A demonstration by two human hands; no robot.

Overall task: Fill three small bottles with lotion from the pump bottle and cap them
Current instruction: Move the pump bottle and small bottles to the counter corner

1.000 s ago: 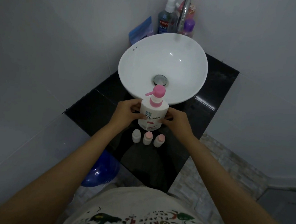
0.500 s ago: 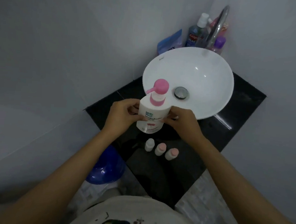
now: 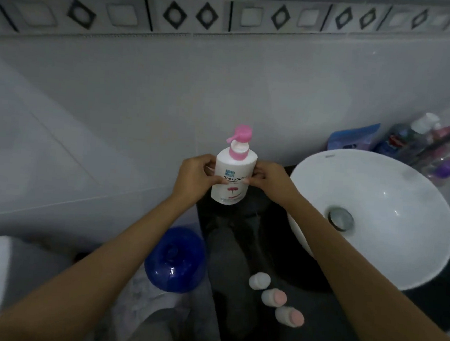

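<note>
A white pump bottle point(image 3: 232, 176) with a pink pump head stands upright at the back left of the black counter point(image 3: 311, 323). My left hand point(image 3: 195, 177) grips its left side and my right hand point(image 3: 269, 182) grips its right side. Three small white bottles stand in a row near the counter's front: one with a white cap point(image 3: 258, 280), one with a pink cap point(image 3: 274, 297) and another with a pink cap point(image 3: 289, 316). All three are capped and stand apart from my hands.
A white basin point(image 3: 382, 186) with a metal drain sits on the counter's right. Toiletry bottles point(image 3: 418, 138) and a blue pouch point(image 3: 354, 138) stand behind it. A blue round container point(image 3: 175, 262) sits on the floor left of the counter. A tiled wall rises behind.
The view has swung left and up, so the basin now lies to the right. Both hands still hold the pump bottle, which now sits farther from the three small bottles.
</note>
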